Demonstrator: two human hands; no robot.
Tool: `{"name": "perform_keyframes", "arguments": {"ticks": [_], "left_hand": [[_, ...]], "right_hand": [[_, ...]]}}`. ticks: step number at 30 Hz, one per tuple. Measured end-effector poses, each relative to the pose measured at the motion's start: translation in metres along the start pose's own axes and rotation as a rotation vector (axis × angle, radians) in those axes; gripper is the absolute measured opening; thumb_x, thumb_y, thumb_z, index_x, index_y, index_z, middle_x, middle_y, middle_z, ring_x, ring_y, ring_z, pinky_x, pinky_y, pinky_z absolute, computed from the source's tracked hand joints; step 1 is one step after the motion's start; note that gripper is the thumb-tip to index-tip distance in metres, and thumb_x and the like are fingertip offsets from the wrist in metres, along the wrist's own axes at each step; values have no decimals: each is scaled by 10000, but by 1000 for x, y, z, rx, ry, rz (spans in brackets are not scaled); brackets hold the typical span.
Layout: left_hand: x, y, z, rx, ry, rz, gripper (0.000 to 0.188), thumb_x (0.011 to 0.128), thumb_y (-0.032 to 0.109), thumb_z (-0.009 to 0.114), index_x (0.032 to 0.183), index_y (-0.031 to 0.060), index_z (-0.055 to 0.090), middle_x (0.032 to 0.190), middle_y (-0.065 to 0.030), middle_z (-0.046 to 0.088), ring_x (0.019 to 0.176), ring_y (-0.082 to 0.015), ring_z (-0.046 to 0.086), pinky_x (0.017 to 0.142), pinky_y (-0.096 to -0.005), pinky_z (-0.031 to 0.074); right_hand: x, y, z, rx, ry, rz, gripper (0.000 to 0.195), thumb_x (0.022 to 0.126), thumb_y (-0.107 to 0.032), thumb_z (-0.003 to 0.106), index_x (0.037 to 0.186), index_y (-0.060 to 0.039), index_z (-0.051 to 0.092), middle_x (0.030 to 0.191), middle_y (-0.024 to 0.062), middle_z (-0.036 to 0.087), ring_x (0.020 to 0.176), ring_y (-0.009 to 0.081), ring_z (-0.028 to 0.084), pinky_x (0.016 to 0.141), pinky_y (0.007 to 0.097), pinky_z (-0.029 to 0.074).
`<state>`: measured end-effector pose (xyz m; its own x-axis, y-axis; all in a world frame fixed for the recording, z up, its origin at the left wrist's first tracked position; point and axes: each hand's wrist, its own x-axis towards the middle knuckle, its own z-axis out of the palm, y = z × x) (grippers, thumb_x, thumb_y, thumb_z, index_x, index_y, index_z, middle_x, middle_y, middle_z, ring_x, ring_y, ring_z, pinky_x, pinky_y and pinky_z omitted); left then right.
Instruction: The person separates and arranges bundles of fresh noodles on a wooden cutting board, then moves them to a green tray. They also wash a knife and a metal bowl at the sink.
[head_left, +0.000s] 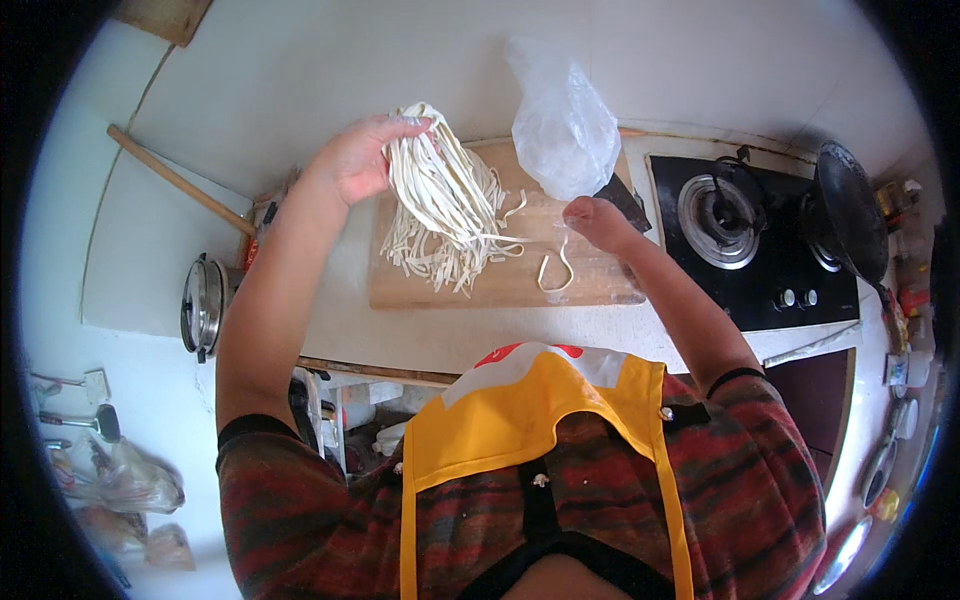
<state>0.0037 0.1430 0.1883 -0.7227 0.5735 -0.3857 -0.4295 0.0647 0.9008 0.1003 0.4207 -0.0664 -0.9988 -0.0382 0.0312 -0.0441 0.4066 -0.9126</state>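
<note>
My left hand (371, 150) is raised over the left part of a wooden cutting board (600, 281). It grips a thick bundle of flat white noodles (435, 180) near the top, and the strands hang down toward the board. The lower ends spread above or onto the wood; contact is hard to tell. My right hand (596, 221) is over the board's right side, just below a clear plastic bag (566, 142) with whitish contents. Its fingers are curled and mostly hidden. One curved noodle strand (559, 287) runs up close to its fingertips; whether they pinch it is unclear.
A dark flat blade (622, 201), perhaps a cleaver, lies partly behind the bag. Right of the board is a black gas stove (757, 289) with a wok (851, 214) tilted over it. At left are a lidded metal pot (204, 307) and a wooden rod (180, 180) leaning on the wall.
</note>
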Motion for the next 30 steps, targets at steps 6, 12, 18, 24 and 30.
{"name": "perform_keyframes", "arguments": {"ticks": [6,12,18,24,30], "left_hand": [[17,-1,5,-21,65,-31,201,807,117,617,967,5,570,893,-94,621,834,-211,621,772,-384,517],[36,-9,6,-58,92,-65,206,817,138,611,968,5,570,905,-100,619,835,-210,619,794,-371,506],[40,-11,8,-84,108,-46,191,827,132,596,968,6,571,910,-100,622,852,-203,615,820,-352,490],[52,-13,14,-2,128,-60,225,824,111,596,1016,5,547,901,-88,615,837,-189,614,778,-336,506],[69,-23,32,291,-96,-222,294,797,86,618,1059,3,515,869,-53,592,770,-158,607,703,-298,516]], "right_hand": [[1,-17,-59,-161,205,145,350,764,-226,670,1009,2,568,901,169,616,852,260,601,724,328,473],[53,-4,-45,-493,725,-121,600,699,-321,719,1156,-12,483,968,223,580,949,350,573,796,391,474],[103,39,-74,-223,486,35,347,741,-229,631,1006,-13,575,808,225,601,840,358,603,748,434,475],[74,5,-144,521,530,54,139,812,-67,553,928,7,575,708,32,584,562,93,504,500,238,414],[31,-35,-174,792,567,111,219,806,-29,516,1017,27,533,798,52,575,656,110,534,565,230,427]]}}
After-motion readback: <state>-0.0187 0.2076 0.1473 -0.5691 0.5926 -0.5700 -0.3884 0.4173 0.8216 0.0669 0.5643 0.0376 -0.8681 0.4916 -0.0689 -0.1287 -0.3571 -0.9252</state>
